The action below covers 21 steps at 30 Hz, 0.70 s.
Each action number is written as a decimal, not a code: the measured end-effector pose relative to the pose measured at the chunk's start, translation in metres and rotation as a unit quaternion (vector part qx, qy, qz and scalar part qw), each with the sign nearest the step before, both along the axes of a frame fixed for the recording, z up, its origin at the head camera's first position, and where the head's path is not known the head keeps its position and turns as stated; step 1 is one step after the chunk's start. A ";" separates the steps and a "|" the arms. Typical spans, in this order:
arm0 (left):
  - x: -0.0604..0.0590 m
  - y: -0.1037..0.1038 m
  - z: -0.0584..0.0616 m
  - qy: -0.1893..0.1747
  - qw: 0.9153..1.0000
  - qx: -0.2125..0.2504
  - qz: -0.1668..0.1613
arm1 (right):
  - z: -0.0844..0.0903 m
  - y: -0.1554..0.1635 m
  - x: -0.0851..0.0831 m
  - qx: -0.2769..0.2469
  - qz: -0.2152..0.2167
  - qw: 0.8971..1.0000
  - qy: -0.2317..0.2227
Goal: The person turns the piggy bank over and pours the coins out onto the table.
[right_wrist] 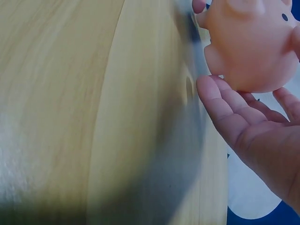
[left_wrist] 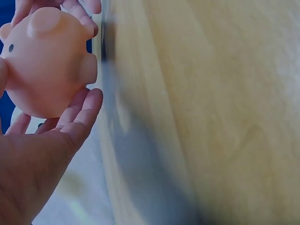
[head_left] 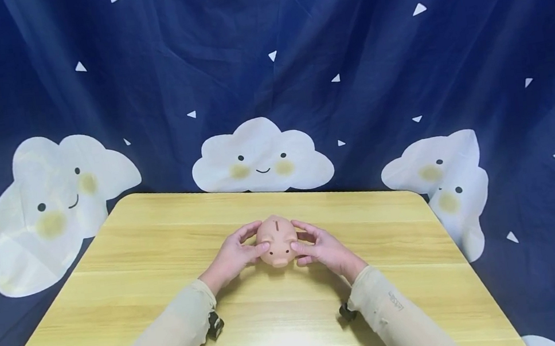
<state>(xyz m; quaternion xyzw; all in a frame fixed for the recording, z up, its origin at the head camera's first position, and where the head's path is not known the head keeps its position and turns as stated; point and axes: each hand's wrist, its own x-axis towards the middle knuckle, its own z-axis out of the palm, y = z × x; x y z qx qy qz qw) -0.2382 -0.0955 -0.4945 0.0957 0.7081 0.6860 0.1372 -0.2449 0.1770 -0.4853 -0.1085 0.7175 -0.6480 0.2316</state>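
Observation:
A pink piggy bank [head_left: 277, 233] is held between both hands near the middle of the wooden table, its snout toward me and the coin slot on top. My left hand [head_left: 233, 257] grips its left side, thumb beside the eye. On the opposite side my right hand [head_left: 326, 249] grips it, thumb beside the other eye. From the left wrist, the piggy bank [left_wrist: 49, 70] shows a stubby foot beside the fingertips [left_wrist: 93, 98]. The right wrist view has the piggy bank [right_wrist: 251, 47] over curved fingers [right_wrist: 225, 101]; its feet appear raised off the tabletop.
The light wooden table [head_left: 160, 233] has rounded far corners. Behind it hangs a dark blue curtain [head_left: 240, 39] with white triangles and smiling clouds. Dark devices [head_left: 215, 325] sit at the sleeve cuffs, and a bright glare lies on the near tabletop.

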 end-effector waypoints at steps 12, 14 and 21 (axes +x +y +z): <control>0.001 -0.001 0.005 -0.003 1.000 -0.003 -0.002 | 0.001 -0.001 0.002 -0.026 -0.002 1.000 0.001; 0.000 -0.001 0.004 -0.004 1.000 0.000 -0.004 | 0.001 -0.001 0.002 -0.027 -0.004 1.000 0.003; -0.001 -0.002 0.005 -0.006 1.000 0.007 -0.003 | 0.000 -0.002 0.000 -0.022 -0.010 1.000 0.011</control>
